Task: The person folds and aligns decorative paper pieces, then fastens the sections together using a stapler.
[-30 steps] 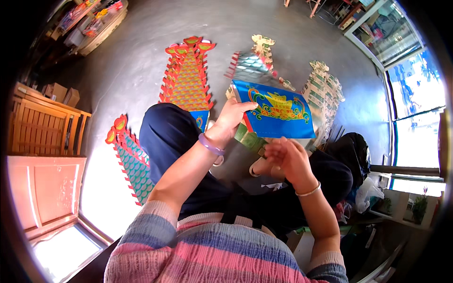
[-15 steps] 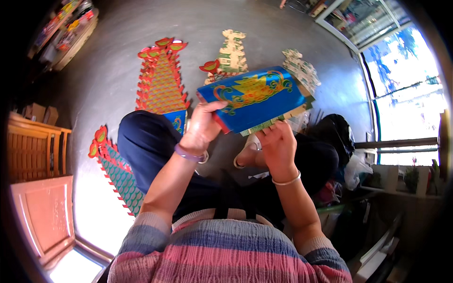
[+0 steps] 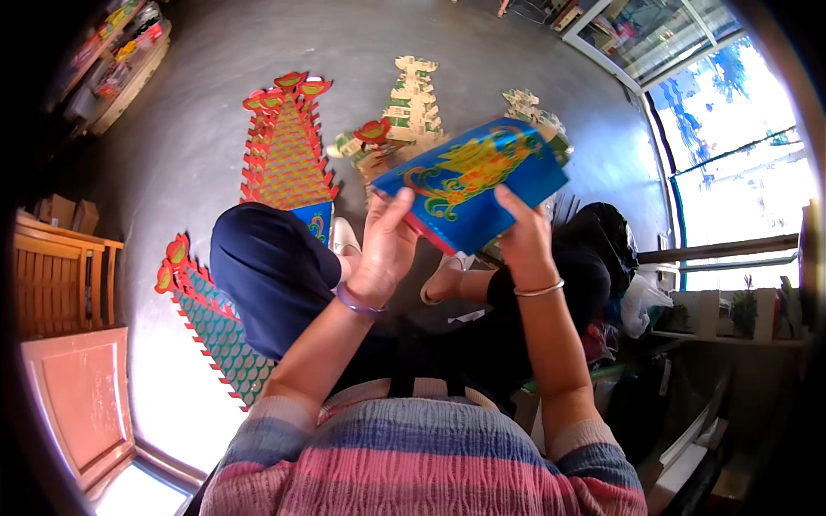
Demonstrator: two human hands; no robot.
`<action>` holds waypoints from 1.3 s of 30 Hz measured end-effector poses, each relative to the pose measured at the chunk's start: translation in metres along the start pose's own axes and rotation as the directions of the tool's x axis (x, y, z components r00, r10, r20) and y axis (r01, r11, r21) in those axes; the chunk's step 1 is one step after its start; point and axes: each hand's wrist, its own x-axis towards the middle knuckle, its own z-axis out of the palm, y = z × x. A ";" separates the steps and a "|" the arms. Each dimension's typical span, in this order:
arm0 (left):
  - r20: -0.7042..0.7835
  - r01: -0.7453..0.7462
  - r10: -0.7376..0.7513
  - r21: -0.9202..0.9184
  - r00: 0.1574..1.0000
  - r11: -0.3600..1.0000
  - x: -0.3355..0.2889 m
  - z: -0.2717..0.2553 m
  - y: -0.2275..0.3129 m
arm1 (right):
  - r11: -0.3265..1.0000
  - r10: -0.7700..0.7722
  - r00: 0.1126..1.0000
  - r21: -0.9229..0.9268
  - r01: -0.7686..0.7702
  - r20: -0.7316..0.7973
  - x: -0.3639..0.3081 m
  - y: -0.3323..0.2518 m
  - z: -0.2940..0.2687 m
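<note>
Between my hands, above my knees, is a folded blue card piece [image 3: 473, 176] printed with yellow and green scrollwork, tilted up toward the right. My left hand [image 3: 389, 245] pinches its lower left corner, thumb on the printed face. At the lower right edge, my right hand [image 3: 527, 236] grips it with the thumb on top; the other fingers are mostly hidden. Past it on the floor lies a pale, stepped card strip [image 3: 411, 107] with its unprinted side up. A red, green-centred card shape [image 3: 372, 132] sits beside that strip.
Left on the floor are a red and yellow scale-patterned card piece [image 3: 291, 155] and a green one with red edging [image 3: 225, 331]. Another pale card piece [image 3: 533, 112] lies behind the blue one. Black bags [image 3: 607, 236] and a white plastic bag [image 3: 645, 303] stand right of my knee.
The blue card piece has turned, its right end nearer me. My right thumb has moved from beneath onto its printed face, and my left hand has shifted slightly right.
</note>
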 end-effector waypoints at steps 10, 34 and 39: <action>0.251 0.279 -0.214 -0.260 0.944 0.925 0.018 -0.012 0.025 | 0.918 -0.117 0.880 -0.288 0.273 0.461 -0.016 -0.109 -0.082; 0.179 -0.541 0.526 0.042 0.831 0.840 0.056 0.076 0.194 | 0.458 -0.077 0.996 -0.885 0.081 0.052 0.078 -0.099 -0.219; 0.325 -0.419 0.291 0.455 0.900 0.786 0.031 0.143 0.148 | 0.445 -0.496 0.850 -0.789 0.424 0.177 0.098 -0.128 -0.128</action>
